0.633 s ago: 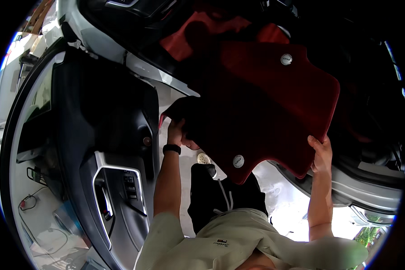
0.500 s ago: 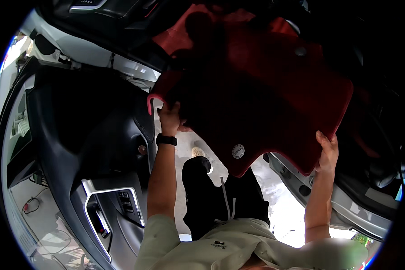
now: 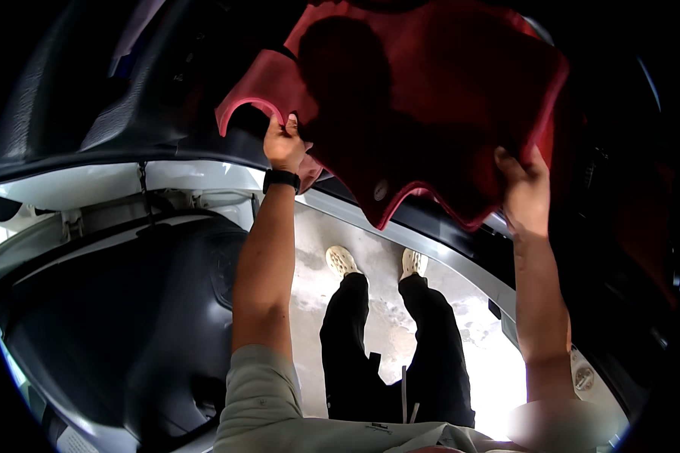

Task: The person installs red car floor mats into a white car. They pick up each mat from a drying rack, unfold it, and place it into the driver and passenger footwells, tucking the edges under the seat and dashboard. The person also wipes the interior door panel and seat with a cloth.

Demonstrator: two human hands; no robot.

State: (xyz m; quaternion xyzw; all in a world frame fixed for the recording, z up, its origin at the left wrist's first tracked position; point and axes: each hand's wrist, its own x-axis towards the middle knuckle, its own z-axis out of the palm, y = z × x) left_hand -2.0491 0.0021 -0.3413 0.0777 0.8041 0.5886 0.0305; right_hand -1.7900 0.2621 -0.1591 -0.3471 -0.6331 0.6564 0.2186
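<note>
- Head view: holding a red car floor mat (image 3: 431,98) up at arm's length, over the sill of the open car doorway (image 3: 400,226).
- Left hand (image 3: 283,143), black wristwatch (image 3: 281,180) below it: fingers pinching closed on the curled near-left edge of the mat.
- Right hand (image 3: 525,192): fingers gripping closed on the mat's lower right edge.
- Step, judged: carrying the mat between doorway and cabin; direction not telling from this view.
- Next move, judged: calling for keeping both grips firm and the mat level while clearing the sill.
- Standing on concrete ground (image 3: 370,302), light shoes (image 3: 341,260) showing below.
- Containers: none showing; open door's inner panel (image 3: 128,317) lying at left.
</note>
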